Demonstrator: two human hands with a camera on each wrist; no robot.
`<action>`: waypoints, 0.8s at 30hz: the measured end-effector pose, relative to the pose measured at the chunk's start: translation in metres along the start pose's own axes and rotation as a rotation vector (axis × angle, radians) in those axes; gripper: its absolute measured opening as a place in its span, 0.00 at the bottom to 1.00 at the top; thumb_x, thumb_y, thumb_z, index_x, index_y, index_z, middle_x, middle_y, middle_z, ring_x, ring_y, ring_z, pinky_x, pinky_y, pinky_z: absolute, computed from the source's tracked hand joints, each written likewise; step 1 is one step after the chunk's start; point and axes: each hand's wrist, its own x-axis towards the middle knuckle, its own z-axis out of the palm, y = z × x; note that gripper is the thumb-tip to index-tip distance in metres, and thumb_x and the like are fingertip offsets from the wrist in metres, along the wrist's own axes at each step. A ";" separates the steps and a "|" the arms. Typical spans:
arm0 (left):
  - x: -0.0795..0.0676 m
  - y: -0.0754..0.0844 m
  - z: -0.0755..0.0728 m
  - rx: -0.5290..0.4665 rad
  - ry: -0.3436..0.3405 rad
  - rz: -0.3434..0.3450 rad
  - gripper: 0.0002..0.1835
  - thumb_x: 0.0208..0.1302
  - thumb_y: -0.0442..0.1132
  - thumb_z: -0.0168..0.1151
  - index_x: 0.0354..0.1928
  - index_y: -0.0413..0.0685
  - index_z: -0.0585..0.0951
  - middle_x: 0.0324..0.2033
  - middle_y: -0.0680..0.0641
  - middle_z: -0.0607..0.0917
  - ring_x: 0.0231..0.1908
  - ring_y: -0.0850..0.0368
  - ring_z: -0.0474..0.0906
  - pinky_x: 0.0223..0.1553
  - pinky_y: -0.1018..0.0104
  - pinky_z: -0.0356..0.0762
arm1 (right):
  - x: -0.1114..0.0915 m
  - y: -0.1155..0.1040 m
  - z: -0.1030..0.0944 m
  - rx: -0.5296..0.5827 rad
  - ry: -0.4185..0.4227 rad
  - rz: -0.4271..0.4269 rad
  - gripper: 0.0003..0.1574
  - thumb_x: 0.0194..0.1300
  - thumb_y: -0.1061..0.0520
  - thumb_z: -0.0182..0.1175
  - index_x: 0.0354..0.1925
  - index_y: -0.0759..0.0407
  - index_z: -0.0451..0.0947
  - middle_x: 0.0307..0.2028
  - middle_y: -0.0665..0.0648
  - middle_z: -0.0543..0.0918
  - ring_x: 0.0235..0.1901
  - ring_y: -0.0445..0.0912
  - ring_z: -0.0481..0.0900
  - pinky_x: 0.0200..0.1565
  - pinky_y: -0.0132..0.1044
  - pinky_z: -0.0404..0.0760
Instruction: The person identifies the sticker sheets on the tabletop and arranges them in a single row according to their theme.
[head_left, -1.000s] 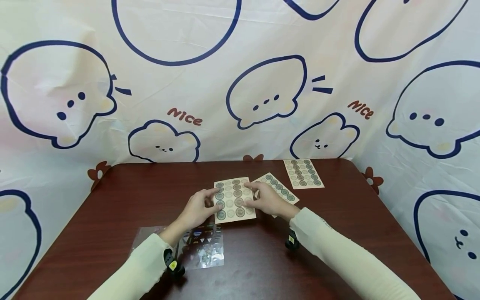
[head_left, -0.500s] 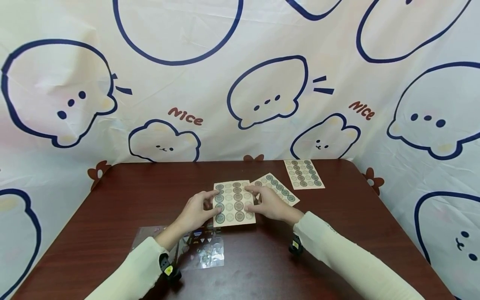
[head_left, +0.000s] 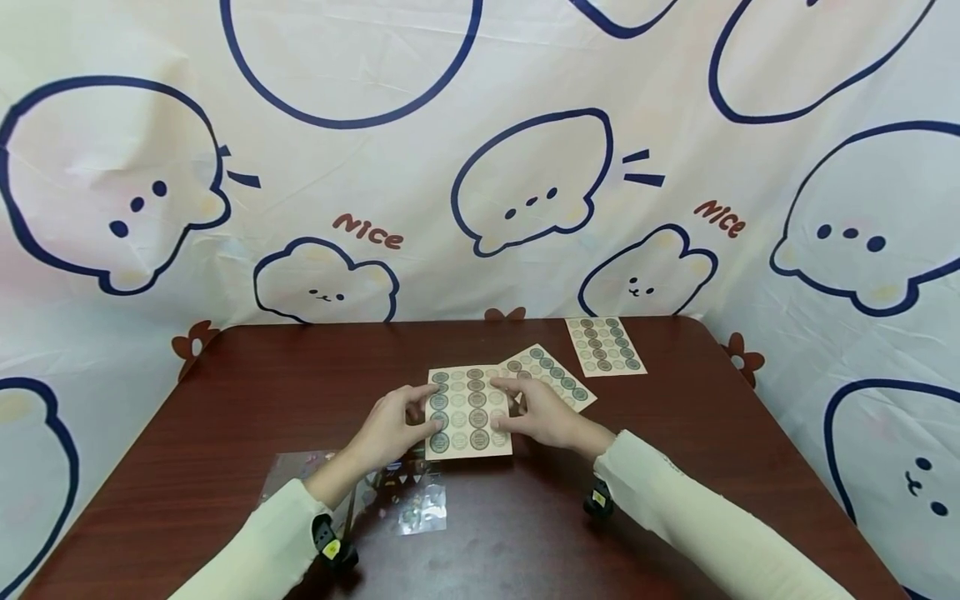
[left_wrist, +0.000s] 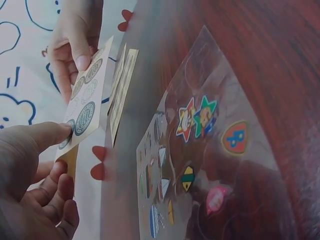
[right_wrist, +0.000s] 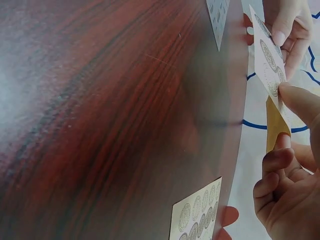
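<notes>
Head view: thumb and fingers of the left hand (head_left: 390, 427) and right hand (head_left: 543, 410) pinch opposite side edges of the cream sheet (head_left: 459, 415), holding it tilted above the table (head_left: 660, 454). Steadying the sheet for inspection seems the step in hand; the next move probably calls for an even grip — such thin material could bow. Its matte, papery face bears columns of coin-like circles; the wrist views show a tan underside. Farther out, a slanted second sheet (head_left: 557, 377) and third sheet (head_left: 606, 346) repeat the pattern, while a glossy, transparent plastic sheet (left_wrist: 240, 185) with colourful stickers (left_wrist: 234, 138) lies nearer the person on dark red wood grain.
</notes>
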 end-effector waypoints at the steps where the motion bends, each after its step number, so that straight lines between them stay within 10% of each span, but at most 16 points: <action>1: -0.001 0.000 0.000 -0.003 -0.001 0.003 0.29 0.59 0.36 0.73 0.63 0.39 0.79 0.33 0.48 0.78 0.33 0.58 0.73 0.35 0.70 0.70 | -0.001 0.000 0.000 0.003 -0.001 0.001 0.41 0.61 0.55 0.71 0.69 0.64 0.71 0.28 0.56 0.73 0.21 0.40 0.64 0.25 0.28 0.66; 24: -0.015 0.016 0.014 -0.052 -0.029 0.031 0.29 0.55 0.33 0.74 0.61 0.38 0.80 0.32 0.49 0.78 0.32 0.60 0.74 0.35 0.71 0.73 | -0.030 0.005 -0.005 -0.010 -0.011 -0.004 0.41 0.61 0.54 0.72 0.69 0.62 0.72 0.28 0.56 0.74 0.20 0.36 0.63 0.26 0.27 0.66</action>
